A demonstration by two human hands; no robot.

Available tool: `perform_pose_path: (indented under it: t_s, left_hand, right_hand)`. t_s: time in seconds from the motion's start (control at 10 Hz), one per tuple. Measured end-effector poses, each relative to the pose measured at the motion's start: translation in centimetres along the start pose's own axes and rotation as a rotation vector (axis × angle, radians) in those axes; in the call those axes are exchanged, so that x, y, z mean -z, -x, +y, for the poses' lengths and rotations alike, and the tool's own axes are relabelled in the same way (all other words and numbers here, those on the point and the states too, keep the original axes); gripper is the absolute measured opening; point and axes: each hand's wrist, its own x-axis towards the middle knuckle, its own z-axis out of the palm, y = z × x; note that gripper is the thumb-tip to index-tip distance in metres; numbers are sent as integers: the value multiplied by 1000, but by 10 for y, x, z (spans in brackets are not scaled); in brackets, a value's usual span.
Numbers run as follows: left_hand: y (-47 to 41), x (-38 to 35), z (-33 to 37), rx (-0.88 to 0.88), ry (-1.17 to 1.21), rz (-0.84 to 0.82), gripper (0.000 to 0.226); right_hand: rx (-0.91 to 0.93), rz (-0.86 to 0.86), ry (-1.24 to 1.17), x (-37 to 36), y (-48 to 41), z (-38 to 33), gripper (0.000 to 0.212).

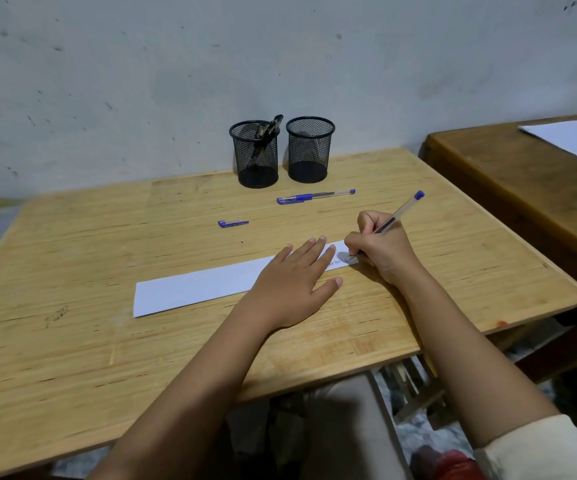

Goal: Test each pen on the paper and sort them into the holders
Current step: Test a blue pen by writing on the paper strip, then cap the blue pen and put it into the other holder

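Observation:
My right hand (382, 251) grips a clear blue pen (403, 209), its tip touching the right end of a long white paper strip (197, 287) beside some scribbles. My left hand (292, 278) lies flat on the strip, fingers spread, holding nothing. A loose blue pen cap (233, 223) rests on the table behind the strip. A capped blue pen (315, 196) lies further back. Two black mesh holders stand by the wall: the left holder (257, 157) contains dark pens, the right holder (310, 150) looks empty.
The wooden table (72, 341) ends near my lap and at the right. A darker wooden desk (522, 181) with a white sheet (574, 140) stands to the right. A grey wall rises behind the holders.

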Motion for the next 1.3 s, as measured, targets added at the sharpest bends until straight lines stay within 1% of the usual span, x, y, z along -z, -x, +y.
perform_pose_path:
  t_s: [0.2,0.3,0.4,0.5,0.6,0.7,0.8,0.9,1.0,1.1,1.2,1.3]
  left_hand:
    - [0,-1,-1,-1,0,7,59]
    - [0,-1,-1,-3,4,7,59]
    - [0,0,-1,-3,11,11,59]
    - [1,0,0,-4,22,17,59]
    - [1,-1,-1,-2,45,32,59]
    - [1,1,-1,4,128,46,61]
    - [2,10,-3,18,364,101,55]
    - [3,29,-8,23,518,261,37]
    - [0,58,-27,67,641,448,18]
    - [-9,75,-69,238,516,509,21]
    - [-13,73,-110,453,394,355,27]
    - [-10,71,-130,423,258,196,25]
  right_hand:
    - [9,49,44,-1,0,0,35]
    - [19,13,50,0,1,-1,31]
    - [27,26,51,1,2,-1,31]
    - [-7,58,-39,2,0,-1,37]
    - [-70,134,-273,8,0,-4,45]
    - [-108,133,-482,11,2,-11,31]
    - [-125,109,-614,10,1,-16,15]
    - [-121,65,-723,12,-4,-24,17]
    - [-97,48,-753,15,-15,-39,14]
    - [-81,5,-730,13,-29,-52,14]
    - [-87,-50,-692,4,-40,-58,15]
    - [-94,-74,-696,-5,-49,-60,15]
